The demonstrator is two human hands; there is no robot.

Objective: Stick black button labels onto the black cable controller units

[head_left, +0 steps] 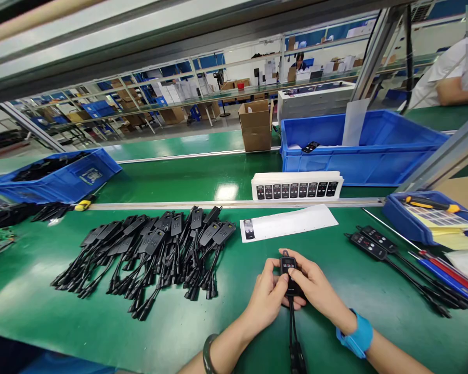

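Between my two hands is a small black controller box (pixel 292 286) with two cables hanging down toward me, a panel label on its face. My left hand (pixel 268 293) grips its left side, thumb on the front. From the right, my right hand (pixel 314 285) wraps it, thumb pressed on the label. Just beyond lies a white label sheet (pixel 292 223) with one black label at its left end. A large pile of black controllers with cables (pixel 156 244) spreads to the left. Two labelled controllers (pixel 368 246) lie to the right.
A stack of label sheets (pixel 297 187) stands behind, before a large blue bin (pixel 335 158). A cardboard box (pixel 256 127) is beside it. Another blue bin (pixel 66 176) sits far left. At right are a small blue tray (pixel 398 213), a screwdriver (pixel 432 203) and pens (pixel 450 275).
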